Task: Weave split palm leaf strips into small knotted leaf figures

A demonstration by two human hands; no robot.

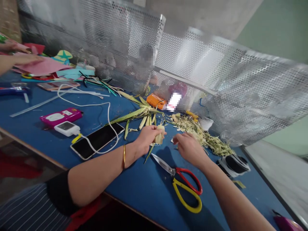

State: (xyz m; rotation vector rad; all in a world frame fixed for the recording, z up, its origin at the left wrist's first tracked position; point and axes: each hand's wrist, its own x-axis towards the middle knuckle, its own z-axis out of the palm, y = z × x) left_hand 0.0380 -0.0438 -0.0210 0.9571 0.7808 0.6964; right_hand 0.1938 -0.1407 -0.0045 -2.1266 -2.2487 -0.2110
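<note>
Above the middle of the blue tabletop (141,189), the left hand (146,138) pinches a pale husk piece (159,135); the right hand (189,148) curls near it, its grip I can't tell from here; scissors (174,172) lie toward the near edge

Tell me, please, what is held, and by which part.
The left grip holds a pale husk by its left side; whether the right grip holds anything is unclear.
</note>
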